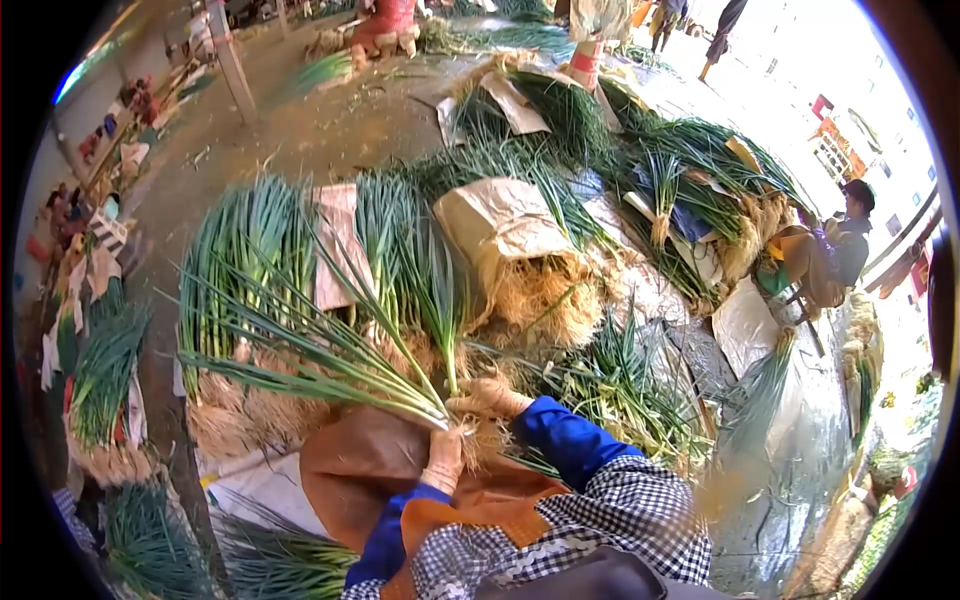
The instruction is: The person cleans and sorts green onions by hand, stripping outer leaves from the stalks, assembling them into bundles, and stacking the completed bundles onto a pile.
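Note:
My left hand (446,455) is closed around the white lower ends of a few long spring onions (385,393), whose green leaves fan out to the upper left. Just above and to the right, my right hand (490,395) is closed at the base of another spring onion stalk (450,365), which points away from me. Pale stringy roots (487,440) hang between the two hands. Below them, a brown apron (370,465) covers my lap. My fingertips are partly hidden by the stalks and roots.
Rows of spring onions (245,270) lie ahead, roots toward me. A paper-wrapped bundle (505,220) sits beyond my right hand, with loose greens (635,385) to the right. Further right, a person (840,245) sits beside more heaps. A post (232,60) stands at the far left.

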A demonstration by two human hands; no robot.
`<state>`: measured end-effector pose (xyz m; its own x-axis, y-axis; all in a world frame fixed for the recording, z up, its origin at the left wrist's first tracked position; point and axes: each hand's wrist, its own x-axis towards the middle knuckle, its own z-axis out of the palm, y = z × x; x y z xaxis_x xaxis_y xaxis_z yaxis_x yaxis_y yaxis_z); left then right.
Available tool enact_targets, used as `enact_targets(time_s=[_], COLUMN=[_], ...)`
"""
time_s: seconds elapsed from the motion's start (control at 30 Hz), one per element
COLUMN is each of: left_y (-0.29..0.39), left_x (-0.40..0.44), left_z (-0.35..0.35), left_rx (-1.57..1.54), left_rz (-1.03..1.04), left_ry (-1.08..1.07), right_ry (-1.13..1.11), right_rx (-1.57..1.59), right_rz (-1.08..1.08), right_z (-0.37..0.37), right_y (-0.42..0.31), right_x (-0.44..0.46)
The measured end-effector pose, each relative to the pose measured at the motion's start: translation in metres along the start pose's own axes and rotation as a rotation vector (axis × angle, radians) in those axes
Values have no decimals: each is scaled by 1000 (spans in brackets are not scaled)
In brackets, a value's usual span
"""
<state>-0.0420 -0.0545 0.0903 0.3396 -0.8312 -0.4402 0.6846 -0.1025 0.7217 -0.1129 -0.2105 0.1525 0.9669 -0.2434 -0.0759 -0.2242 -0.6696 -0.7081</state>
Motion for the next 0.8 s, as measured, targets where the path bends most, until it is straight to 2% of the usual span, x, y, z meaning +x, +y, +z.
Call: enact_targets(time_s=[0.03,0.07,0.13,0.17,0.2,0.23,0.27,0.3,0.33,0.37,0.4,0.43,0.47,0.5,0.53,0.57,0.6,0.67,0.7,0.77,0.8], left_y=[-2,20,20,17,18,23,26,26,24,24,28,25,22,26,29,38,44,59,47,-16,-8], left_x=[1,-11,-11,-9,-7,-7,-11,-12,-13,-15,-14,-21,-26,-22,-21,-21,-24,-30,-19,21,16], left_z=[-5,11,12,19,21,19,13,9,8,10,8,2,0,0,-1,3,8,18,11,-13,-11], left_rx=[48,-155,-345,-360,-368,-461,-559,-718,-875,-875,-867,-902,-285,362,1020,1686,1751,1739,1741,606,275], left_rz=[75,-124,-179,-145,-140,-236,-329,-313,-270,-304,-334,-319,40,371,669,950,877,563,553,386,184], left_ry=[-44,19,50,100,112,-23,-141,-464,-779,-662,-559,-489,-429,-356,-258,-139,-172,-254,-261,-155,-160], right_ry=[-113,-144,-13,-9,-24,52,-3,-60,-272,-460,-360,-347,-324,-446,-545,-463,-375,-198,-250,-394,-486], right_rx=[116,419,464,298,298,-66,-58,-45,207,437,365,502,785,745,835,802,763,281,368,436,414], right_rz=[204,292,261,323,317,-39,-116,-193,-107,30,108,38,65,56,139,103,68,-66,-45,-59,-97], right_z=[-2,-6,-9,-8,-7,-2,9,20,3,-17,-19,-16,19,-6,-16,-9,-3,-18,-36,-51,-60], right_y=[-3,-9,-19,-17,-7,9,22,36,22,6,0,1,55,24,15,16,18,-10,-35,-55,-47], right_x=[11,14,15,19,19,15,18,20,30,39,39,45,50,56,58,57,52,33,17,-22,-44])
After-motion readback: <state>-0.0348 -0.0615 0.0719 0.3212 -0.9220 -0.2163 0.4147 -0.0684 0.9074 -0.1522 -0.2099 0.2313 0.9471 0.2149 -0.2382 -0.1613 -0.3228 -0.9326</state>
